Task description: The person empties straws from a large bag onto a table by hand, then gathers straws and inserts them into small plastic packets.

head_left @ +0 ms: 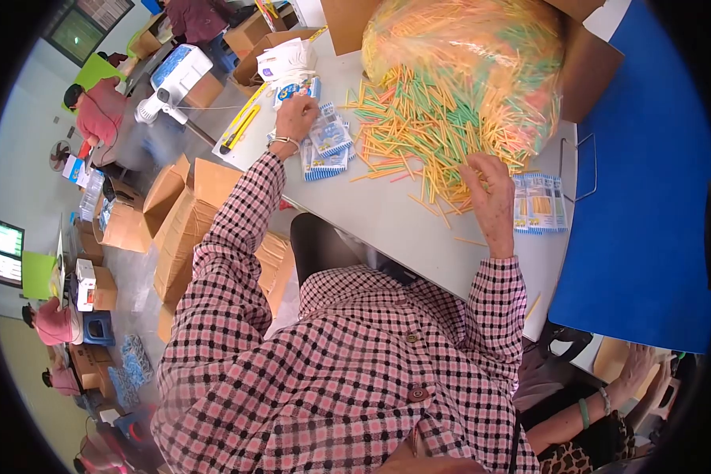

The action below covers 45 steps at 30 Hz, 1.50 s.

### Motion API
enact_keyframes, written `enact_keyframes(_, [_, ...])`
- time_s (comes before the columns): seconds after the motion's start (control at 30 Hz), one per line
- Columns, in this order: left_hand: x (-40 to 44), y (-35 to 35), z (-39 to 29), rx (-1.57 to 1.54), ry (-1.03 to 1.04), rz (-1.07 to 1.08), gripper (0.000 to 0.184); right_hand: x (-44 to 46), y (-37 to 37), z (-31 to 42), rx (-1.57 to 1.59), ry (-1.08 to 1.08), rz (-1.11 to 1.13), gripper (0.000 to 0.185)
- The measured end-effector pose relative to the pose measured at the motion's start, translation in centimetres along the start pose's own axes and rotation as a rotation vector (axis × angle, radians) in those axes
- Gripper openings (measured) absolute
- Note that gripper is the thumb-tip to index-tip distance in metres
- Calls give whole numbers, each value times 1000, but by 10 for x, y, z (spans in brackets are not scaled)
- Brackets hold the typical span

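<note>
My left hand (296, 117), a bracelet on its wrist, is closed at the top edge of some small blue-and-white packets; its fingertips are partly hidden. Beside it lies a loose stack of clear-fronted packets (332, 141) with striped blue edges. My right hand (491, 193) is at the near right side of a heap of thin yellow, green and pink sticks (423, 130), thumb and fingertips drawn together; what is between them is too small to make out. Just right of that hand, more packets (539, 204) lie in a row, with pale sticks showing inside.
A big clear bag of sticks (470, 55) spills from a cardboard box (591, 71). A yellow-and-black cutter (241, 130) lies at the table's left edge. A blue board (640, 174) stands right. Cardboard boxes (186, 229) fill the floor left; a co-worker's arm (581, 415) is lower right.
</note>
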<state>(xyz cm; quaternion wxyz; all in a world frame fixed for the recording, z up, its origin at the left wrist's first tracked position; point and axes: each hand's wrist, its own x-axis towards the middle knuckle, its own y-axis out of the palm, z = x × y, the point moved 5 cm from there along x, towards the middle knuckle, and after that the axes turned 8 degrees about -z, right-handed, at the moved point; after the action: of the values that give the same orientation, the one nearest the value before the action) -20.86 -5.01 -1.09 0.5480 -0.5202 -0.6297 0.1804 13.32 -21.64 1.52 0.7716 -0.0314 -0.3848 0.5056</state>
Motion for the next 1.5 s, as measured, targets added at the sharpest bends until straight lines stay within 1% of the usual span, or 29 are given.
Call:
enact_keyframes(0.07, [1, -9, -2, -151, -40, -122, 15, 0, 3, 5, 16, -14, 8, 20])
enact_keyframes(0.13, [4, -13, -5, -180, -42, -138, 14, 0, 9, 10, 26, -18, 11, 21])
enact_keyframes(0.23, [9, -37, -45, -249, -43, -171, 11, -1, 22, 19, 84, -49, -12, 22])
enact_keyframes(0.27, [8, -42, -64, -317, 0, -137, 12, 0, 26, 27, 80, -43, -16, 22])
enact_keyframes(0.33, [4, -52, -102, -456, 86, -68, 12, 5, 27, 45, 139, -79, -133, 20])
enact_keyframes(0.37, [1, -57, -118, -464, 91, -59, 12, 7, 32, 45, 130, -71, -139, 20])
enact_keyframes(0.47, [-13, -56, -163, -588, 170, 165, 16, 7, 44, 38, 285, -34, -158, 17])
enact_keyframes(0.5, [-16, -50, -168, -593, 174, 172, 16, 5, 42, 36, 278, -28, -163, 17])
enact_keyframes(0.6, [-26, -26, -175, -997, 83, 346, 23, 0, 47, 25, 453, 247, 29, 14])
enact_keyframes(0.63, [-29, -23, -176, -1001, 84, 352, 23, -1, 44, 24, 449, 251, 25, 14])
enact_keyframes(0.73, [-37, -15, -178, -1196, -18, 432, 29, 1, 35, 20, 438, 237, 19, 15])
enact_keyframes(0.87, [-37, -19, -173, -1153, -88, 489, 29, 1, 38, 14, 424, 243, -9, 15])
enact_keyframes(1.03, [-36, -20, -146, -1050, -84, 488, 27, -1, 41, 9, 481, 195, -95, 16])
enact_keyframes(1.13, [-30, -31, -108, -864, -79, 344, 26, 1, 37, 9, 430, 147, -67, 16])
enact_keyframes(1.17, [-28, -38, -95, -867, -78, 349, 26, 1, 37, 8, 427, 152, -70, 16])
enact_keyframes(1.23, [-19, -63, -71, 47, 156, 23, 28, 0, 41, 11, 423, 152, -30, 16])
enact_keyframes(1.27, [-18, -65, -72, 38, 167, 37, 28, -1, 43, 13, 418, 155, -16, 16])
enact_keyframes(1.3, [-19, -73, -84, 16, 344, -69, 30, -1, 45, 14, 406, 173, -33, 16])
enact_keyframes(1.33, [-24, -80, -101, -16, 520, -172, 32, -2, 50, 20, 432, 122, 12, 16])
enact_keyframes(1.37, [-29, -78, -125, -180, 487, -78, 27, -6, 56, 26, 453, 78, 56, 17])
enact_keyframes(1.4, [-35, -74, -136, -213, 502, -47, 27, -8, 63, 28, 461, 83, 61, 17])
enact_keyframes(1.47, [-41, -53, -150, -490, 262, 204, 23, -13, 65, 29, 436, 114, 42, 17])
enact_keyframes(1.5, [-46, -42, -156, -614, 138, 335, 21, -13, 61, 35, 448, 68, 19, 18])
